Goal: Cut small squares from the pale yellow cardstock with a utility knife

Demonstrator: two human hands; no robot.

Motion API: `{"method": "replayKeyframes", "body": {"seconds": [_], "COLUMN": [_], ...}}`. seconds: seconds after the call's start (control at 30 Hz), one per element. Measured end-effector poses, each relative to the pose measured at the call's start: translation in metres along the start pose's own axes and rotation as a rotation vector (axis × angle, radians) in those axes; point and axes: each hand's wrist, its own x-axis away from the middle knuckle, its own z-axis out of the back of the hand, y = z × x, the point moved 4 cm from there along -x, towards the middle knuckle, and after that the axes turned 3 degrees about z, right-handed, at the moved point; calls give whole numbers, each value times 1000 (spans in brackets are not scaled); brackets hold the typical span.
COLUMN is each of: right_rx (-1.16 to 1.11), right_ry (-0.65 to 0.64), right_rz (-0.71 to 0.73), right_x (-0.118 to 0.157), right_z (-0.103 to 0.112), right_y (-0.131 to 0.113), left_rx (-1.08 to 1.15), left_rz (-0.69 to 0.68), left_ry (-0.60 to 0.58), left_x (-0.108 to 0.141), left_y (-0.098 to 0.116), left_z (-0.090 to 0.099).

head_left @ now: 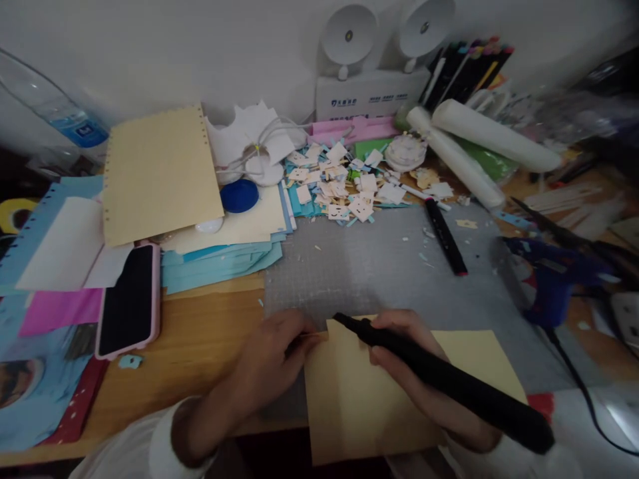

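My right hand is wrapped round a long black pen-like tool, whose narrow end points up-left over a cream sheet. That sheet lies at the front edge of the grey cutting mat and overhangs the table edge. At the sheet's upper left corner, my left hand pinches a small, narrow piece of cream paper between thumb and fingers. The tool's tip is a little right of this piece, near the sheet's upper edge.
Small paper cut-outs are heaped behind the mat. A black marker lies on it, with a blue glue gun at right. On the left are a phone, stacked papers and a perforated cream sheet. White rolls lie back right.
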Motion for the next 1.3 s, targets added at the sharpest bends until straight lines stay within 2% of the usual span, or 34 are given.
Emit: {"method": "replayKeyframes", "body": {"seconds": [0.17,0.3,0.47,0.77,1.1,1.3], "right_rx": [20,132,230,155,180,165], "right_ry": [48,84,127,10,92,49], "right_rz": [-16,11,43,-36,-8,-14], "right_x": [10,16,18,23,15,19], "right_z": [-12,-23,-24,-30,-35,-32], "right_y": [-9,-10,-7,4,-6,-4], "left_rx": [14,30,35,60,61,85], "left_rz": [29,48,64,57,51,67], "left_ry": [57,80,96,108,115,142], "left_x": [6,10,8,10,9,9], "left_y": [-2,-3,-4,-4,-4,-6], "left_z": [-3,-4,-3,-3,-2,2]}}
